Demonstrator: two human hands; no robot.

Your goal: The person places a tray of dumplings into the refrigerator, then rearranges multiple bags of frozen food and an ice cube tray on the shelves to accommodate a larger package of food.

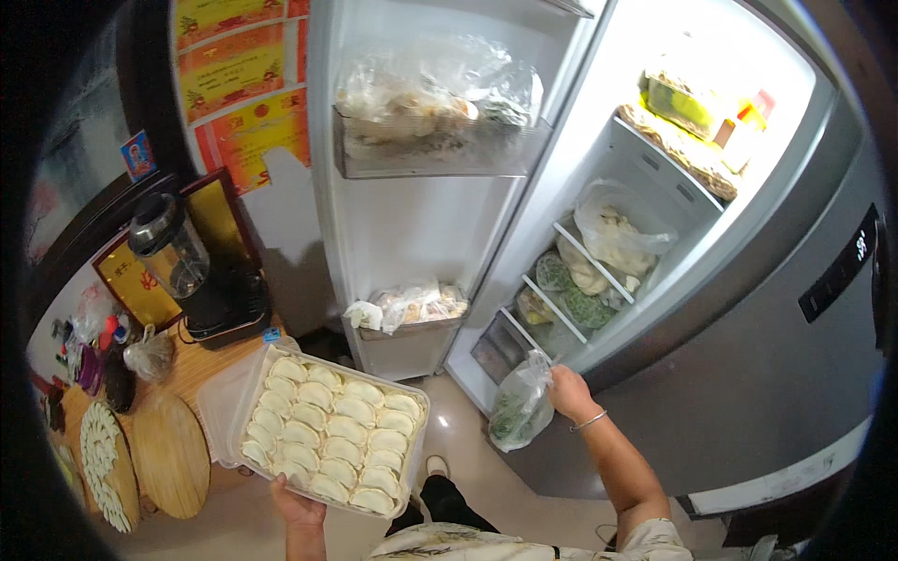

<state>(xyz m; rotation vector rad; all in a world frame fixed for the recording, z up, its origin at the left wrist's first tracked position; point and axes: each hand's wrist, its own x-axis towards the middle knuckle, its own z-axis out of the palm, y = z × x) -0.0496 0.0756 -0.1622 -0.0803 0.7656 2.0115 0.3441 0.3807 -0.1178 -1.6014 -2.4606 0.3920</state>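
My left hand (297, 505) grips the near edge of a clear plastic tray (409, 461) filled with several rows of pale raw dumplings (332, 435), held level in front of me. My right hand (569, 391), a bangle on its wrist, is closed on the top of a clear plastic bag of green vegetables (519, 409). The bag hangs just outside the lower shelves of the open freezer compartment (580, 280).
The freezer door (412, 187) stands open to the left, with bagged food in its bins. Shelves hold more bags (617, 234). At left, a wooden counter (192, 369) carries a blender (187, 266), round boards, and a tray of dumplings (98, 463). The closed grey fridge door (776, 374) is at right.
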